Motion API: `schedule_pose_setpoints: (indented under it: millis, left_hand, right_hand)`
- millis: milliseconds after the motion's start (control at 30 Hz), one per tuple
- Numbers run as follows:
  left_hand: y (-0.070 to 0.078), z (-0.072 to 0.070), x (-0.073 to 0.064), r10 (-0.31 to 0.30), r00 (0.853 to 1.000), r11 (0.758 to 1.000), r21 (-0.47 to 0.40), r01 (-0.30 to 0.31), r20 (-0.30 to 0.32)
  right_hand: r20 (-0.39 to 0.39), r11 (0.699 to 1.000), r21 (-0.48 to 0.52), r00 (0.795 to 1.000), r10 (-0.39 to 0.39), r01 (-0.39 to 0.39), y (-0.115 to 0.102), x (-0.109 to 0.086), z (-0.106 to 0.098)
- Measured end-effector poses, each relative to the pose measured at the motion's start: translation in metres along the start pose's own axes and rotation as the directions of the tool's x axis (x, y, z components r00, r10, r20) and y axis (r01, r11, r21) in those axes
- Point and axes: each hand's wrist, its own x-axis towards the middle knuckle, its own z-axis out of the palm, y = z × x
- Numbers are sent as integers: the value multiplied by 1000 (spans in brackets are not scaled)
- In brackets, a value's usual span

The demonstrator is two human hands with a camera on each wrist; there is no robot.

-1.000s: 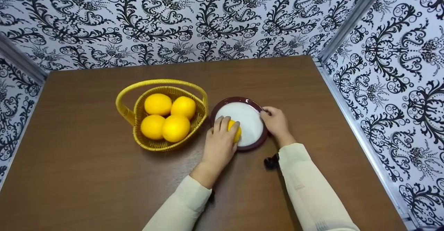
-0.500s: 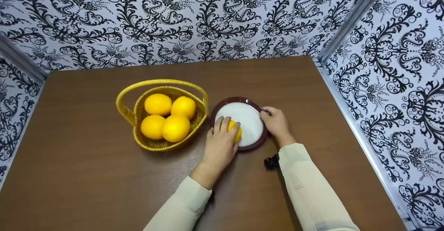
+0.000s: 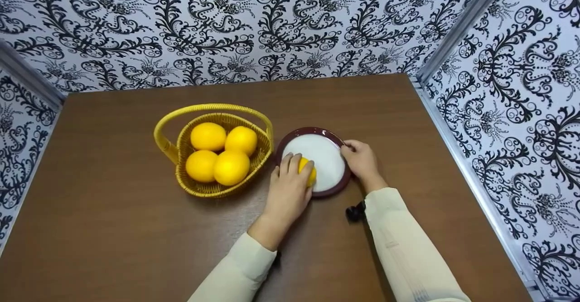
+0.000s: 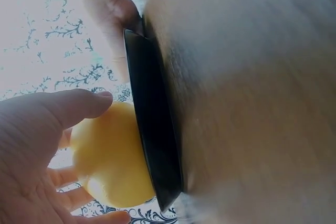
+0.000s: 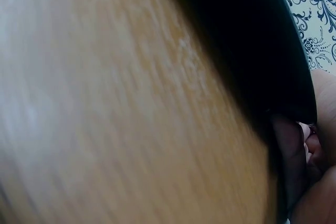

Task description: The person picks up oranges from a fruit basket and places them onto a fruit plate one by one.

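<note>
Three patterned panels (image 3: 222, 30) stand round the work, white with black scrolling floral print; pale metal strips (image 3: 467, 175) run along their edges. Between them lies one brown table (image 3: 118, 229), its smooth top showing wood grain.

On it sits one yellow woven basket (image 3: 259, 159), roughly rounded and tapering to a blunt point, with a ribbed inner wall and one wrapped, arched handle. The person's two cream sleeves (image 3: 408, 247) reach in from six o'clock.

At the basket's three o'clock, just beside it, is one round plate (image 3: 319, 150) with a white centre and a glossy maroon rim; the left wrist view shows its outer side dark and sloping.

Two hands are at the plate. The left hand (image 3: 288, 186), at its seven o'clock, has thumb and fingers curled round one orange (image 4: 113, 161), which is over the plate's seven-to-eight o'clock part and touches it. The right hand (image 3: 362, 161), near three o'clock, pinches the rim, thumb above and a finger beneath.

Five rounded yellow-orange fruits show in all: besides the held one, four smooth oranges (image 3: 231, 168) lie in the basket at eleven, two, five and eight o'clock. One small black device (image 3: 355, 212) hangs by the right cuff.
</note>
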Motion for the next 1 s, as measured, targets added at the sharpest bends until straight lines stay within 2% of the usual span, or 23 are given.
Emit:
schedule_pose_setpoints:
  millis: [333,700,1000]
  left_hand:
    - [0,-11,-1,-14,1000,999,-38,14,7]
    - [-7,-24,-2,-67,997,997,-52,66,-32]
    - [-17,-40,-2,-81,986,997,-29,78,-144]
  right_hand:
    - [1,1000,-11,1000,9,-9,1,1,0]
    - [-2,1000,-18,1000,-8,8,1,1,1]
    - [-24,999,-3,999,-33,33,2,0,1]
